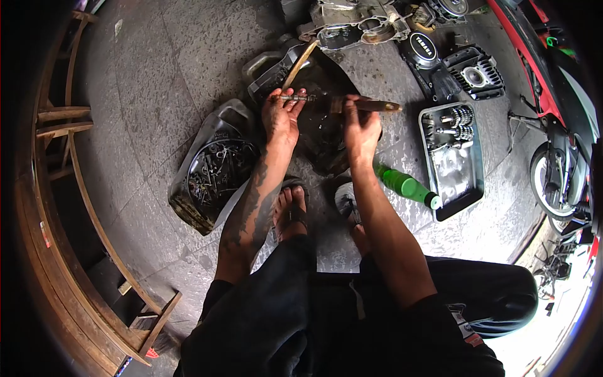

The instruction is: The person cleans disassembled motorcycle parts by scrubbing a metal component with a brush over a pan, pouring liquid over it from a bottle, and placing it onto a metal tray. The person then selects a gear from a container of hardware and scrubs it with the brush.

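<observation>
Left hand [282,122]: reached forward, palm up, its fingers bent and pinching a slim metal shaft [293,98].
Right hand [363,131]: came in from the lower right, back upward, fingers closed round the wooden handle of a brush [380,107].
Shaft and brush: were above the dark basin [323,147], the bristles facing the shaft's end; whether they touched could not be told.
Basin: held dark, wet-looking grime, with a pale wooden handle [301,63] slanting across its far part.
Cut-open container [198,139]: stood left of the basin, full of bolts and small metal parts [220,169].
Tray [430,164]: lay to the right, gear shafts [457,119] at its far end.
Green bottle [405,184]: lay between basin and tray, its cap end by the tray's edge.
Floor [138,94]: stretched bare between the cut-open container and the wooden frame [94,207] at left.
</observation>
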Available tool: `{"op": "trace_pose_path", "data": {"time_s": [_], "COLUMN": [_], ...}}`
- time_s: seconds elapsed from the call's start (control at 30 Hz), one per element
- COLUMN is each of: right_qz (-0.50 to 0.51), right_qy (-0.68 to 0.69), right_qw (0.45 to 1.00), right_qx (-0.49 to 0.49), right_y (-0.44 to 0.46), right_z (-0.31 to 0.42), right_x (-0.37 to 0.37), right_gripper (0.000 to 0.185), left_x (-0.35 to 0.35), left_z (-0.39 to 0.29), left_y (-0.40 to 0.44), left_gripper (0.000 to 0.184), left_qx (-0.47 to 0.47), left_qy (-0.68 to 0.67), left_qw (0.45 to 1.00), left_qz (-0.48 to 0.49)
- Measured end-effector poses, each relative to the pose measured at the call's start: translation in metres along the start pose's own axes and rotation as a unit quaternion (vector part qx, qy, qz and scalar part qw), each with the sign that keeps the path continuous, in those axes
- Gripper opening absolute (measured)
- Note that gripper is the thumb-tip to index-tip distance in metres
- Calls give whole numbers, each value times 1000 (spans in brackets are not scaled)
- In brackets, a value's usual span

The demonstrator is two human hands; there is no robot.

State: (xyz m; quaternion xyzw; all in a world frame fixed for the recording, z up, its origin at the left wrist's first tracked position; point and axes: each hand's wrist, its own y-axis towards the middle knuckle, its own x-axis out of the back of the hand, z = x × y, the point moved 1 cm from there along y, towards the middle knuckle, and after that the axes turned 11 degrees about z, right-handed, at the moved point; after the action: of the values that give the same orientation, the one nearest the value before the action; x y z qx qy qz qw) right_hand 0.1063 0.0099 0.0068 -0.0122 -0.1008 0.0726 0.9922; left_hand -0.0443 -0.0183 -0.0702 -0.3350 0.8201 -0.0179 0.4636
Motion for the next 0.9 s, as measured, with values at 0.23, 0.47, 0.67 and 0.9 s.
{"op": "trace_pose_path", "data": {"time_s": [0.23, 0.47, 0.67, 0.9], "right_qz": [-24, 3, 66, 30], "right_qy": [24, -36, -37, -7], "right_qw": [999, 999, 997, 997], "right_qx": [6, -11, 27, 77], "right_y": [-2, 0, -6, -6], "right_z": [-21, -26, -12, -3], "right_x": [-5, -4, -12, -19], "right_gripper": [14, 13, 13, 11], "left_x": [-7, -9, 0, -7], "left_z": [-4, -5, 0, -3], "left_y": [-2, 0, 0, -1], "left_gripper": [7, 6, 8, 10], "left_qx": [-21, -32, -34, -45], "left_qy": [-30, -26, -11, 36], "left_qw": [999, 999, 999, 998], "left_qz": [2, 0, 24, 26]}}
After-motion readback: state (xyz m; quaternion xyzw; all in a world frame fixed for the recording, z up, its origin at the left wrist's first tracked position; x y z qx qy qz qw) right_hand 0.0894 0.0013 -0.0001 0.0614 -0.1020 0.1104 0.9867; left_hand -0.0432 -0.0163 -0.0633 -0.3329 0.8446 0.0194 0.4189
